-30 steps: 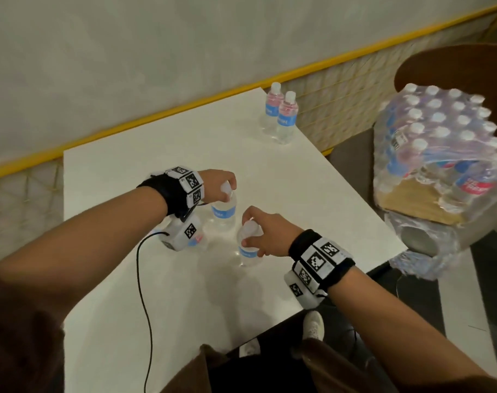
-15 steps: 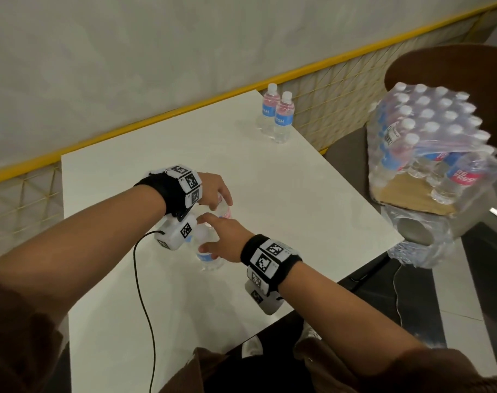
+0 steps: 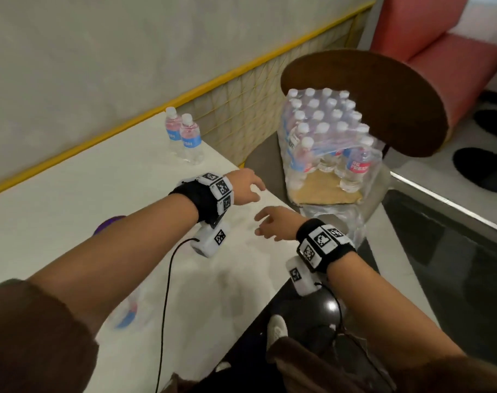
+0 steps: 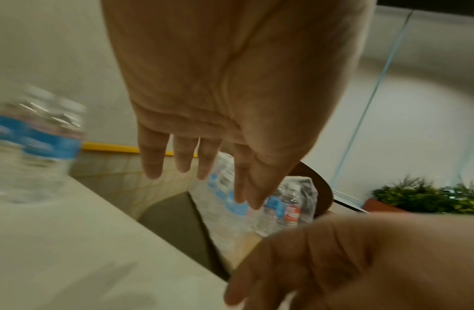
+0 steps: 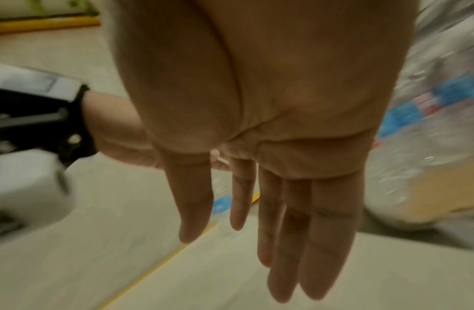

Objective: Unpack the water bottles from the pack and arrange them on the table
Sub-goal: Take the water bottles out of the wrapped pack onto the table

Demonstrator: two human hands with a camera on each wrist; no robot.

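Observation:
Two clear water bottles (image 3: 182, 137) with blue labels stand together at the far corner of the white table (image 3: 105, 194). A blurred bottle (image 3: 127, 313) shows near me, partly hidden under my left forearm. The shrink-wrapped pack (image 3: 326, 137), torn at the front, sits on a chair right of the table. My left hand (image 3: 253, 190) hovers empty over the table's right edge, fingers straight (image 4: 153, 163), pointing at the pack (image 4: 256, 201). Just below it, my right hand (image 3: 263, 222) is also empty with straight fingers (image 5: 304, 230).
The pack rests on a round-backed brown chair (image 3: 383, 97). A red seat (image 3: 440, 43) stands behind it. A yellow-trimmed wall (image 3: 241, 72) runs along the table's far side. A cable (image 3: 168, 279) trails over the table from my left wrist. A purple shape (image 3: 111, 222) peeks out behind my left forearm.
Both hands have let go of the bottles they held and moved right, toward the pack. The view has swung right, so those bottles now lie at the lower left.

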